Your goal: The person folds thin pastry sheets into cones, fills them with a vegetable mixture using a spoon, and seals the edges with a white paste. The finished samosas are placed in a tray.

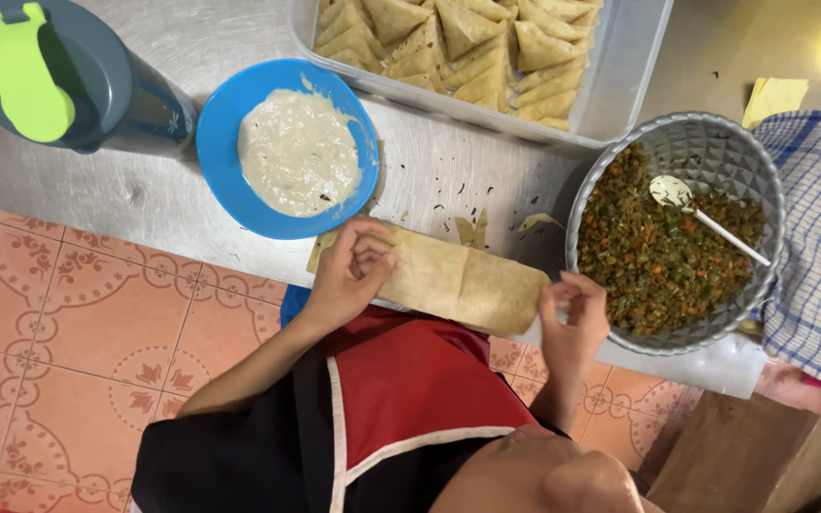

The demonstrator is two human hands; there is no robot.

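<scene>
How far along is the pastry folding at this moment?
Done: a clear tub already holds many folded triangles. In hand: the left hand and right hand hold the ends of a flat pastry strip, with no filling on it. Left: the grey bowl is full of filling, and the blue bowl holds plenty of white paste.

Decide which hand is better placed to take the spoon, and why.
Probably the right hand: it holds one end of the pastry strip beside the grey bowl where the white spoon lies. The left hand holds the other end, near the blue bowl of paste.
</scene>
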